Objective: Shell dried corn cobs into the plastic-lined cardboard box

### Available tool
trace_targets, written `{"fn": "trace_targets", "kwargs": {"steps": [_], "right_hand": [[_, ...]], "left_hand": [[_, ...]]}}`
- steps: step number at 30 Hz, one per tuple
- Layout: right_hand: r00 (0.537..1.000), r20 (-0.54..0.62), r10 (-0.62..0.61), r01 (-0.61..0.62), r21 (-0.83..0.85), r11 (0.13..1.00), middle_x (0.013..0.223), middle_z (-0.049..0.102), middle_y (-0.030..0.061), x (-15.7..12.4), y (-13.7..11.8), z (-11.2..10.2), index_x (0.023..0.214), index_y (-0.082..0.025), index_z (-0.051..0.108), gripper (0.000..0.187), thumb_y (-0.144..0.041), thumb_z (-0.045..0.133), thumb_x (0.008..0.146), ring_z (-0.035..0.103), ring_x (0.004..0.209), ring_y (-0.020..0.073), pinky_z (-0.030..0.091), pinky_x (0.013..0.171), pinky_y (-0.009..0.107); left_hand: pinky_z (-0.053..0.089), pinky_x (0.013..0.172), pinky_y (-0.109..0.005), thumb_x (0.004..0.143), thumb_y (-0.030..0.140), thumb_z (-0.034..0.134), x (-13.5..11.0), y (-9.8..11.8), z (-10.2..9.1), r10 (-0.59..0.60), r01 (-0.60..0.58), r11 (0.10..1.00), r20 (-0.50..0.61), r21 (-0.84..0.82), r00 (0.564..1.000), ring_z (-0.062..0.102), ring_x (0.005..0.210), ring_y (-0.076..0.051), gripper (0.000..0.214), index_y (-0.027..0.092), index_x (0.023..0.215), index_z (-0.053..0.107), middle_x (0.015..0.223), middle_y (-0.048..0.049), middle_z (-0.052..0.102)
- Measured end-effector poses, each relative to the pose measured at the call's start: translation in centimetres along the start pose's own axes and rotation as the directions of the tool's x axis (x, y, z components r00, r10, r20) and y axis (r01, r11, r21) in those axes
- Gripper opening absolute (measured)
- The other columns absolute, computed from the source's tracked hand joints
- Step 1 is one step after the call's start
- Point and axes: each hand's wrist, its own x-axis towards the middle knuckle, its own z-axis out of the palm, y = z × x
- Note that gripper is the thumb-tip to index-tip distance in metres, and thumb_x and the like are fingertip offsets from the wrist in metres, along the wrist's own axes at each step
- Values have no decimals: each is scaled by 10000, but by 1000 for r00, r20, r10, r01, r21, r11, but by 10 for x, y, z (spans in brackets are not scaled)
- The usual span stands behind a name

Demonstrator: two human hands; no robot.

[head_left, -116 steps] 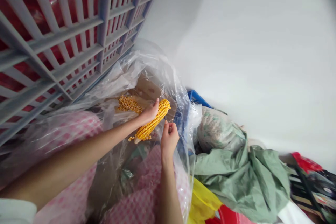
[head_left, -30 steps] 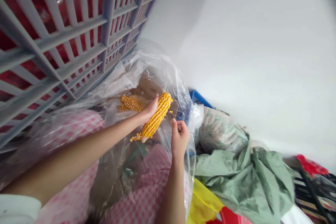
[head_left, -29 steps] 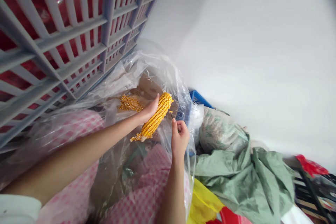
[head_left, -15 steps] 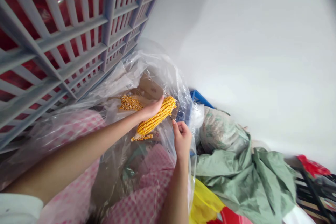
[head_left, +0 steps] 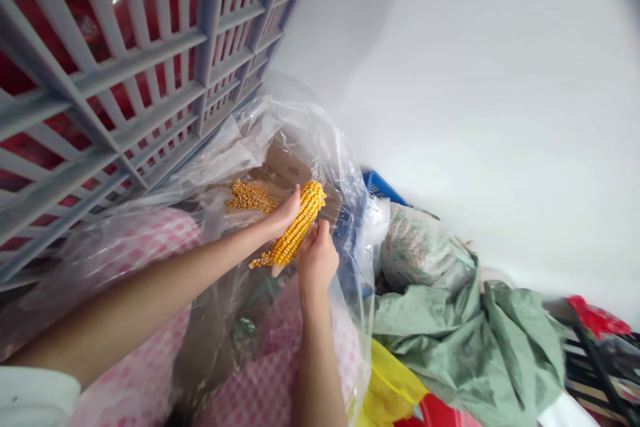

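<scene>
Inside a clear plastic bag (head_left: 310,140), the left hand (head_left: 285,213) cradles a yellow dried corn cob (head_left: 300,223), its fingers together behind it. The right hand (head_left: 317,260) presses curled fingers against the cob's near side, apparently shelling it. Loose golden kernels (head_left: 250,197) lie just left, on brown cardboard (head_left: 287,170).
</scene>
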Motion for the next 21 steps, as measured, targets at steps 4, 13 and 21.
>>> {"fn": "trace_targets", "kwargs": {"steps": [4, 13, 21], "right_hand": [[1000, 13, 1, -2, 69, 998, 657, 553, 20, -3, 1, -6, 829, -189, 542, 269, -347, 327, 851, 400, 486, 112, 199, 495, 228], [990, 71, 119, -138, 396, 908, 500, 361, -59, 8, 16, -34, 708, -154, 564, 365, -496, 456, 776, 309, 479, 73, 251, 489, 198], [978, 167, 122, -189, 480, 857, 483, 249, -71, 15, 18, -39, 652, -142, 544, 372, -505, 508, 726, 222, 476, 60, 176, 439, 195]], "left_hand": [[394, 439, -243, 781, 675, 191, 5, 5, -2, 38, -36, 999, -70, 26, 997, 503, 430, -134, 657, 173, 820, 612, 482, -17, 542], [411, 490, -272, 783, 665, 210, 3, 11, -1, 108, -100, 981, -40, 166, 993, 529, 478, -163, 657, 168, 819, 638, 477, -34, 556], [393, 502, -274, 778, 661, 251, 2, 6, -2, 166, -171, 952, 42, 255, 985, 500, 469, -158, 635, 196, 897, 667, 477, -22, 550]]}}
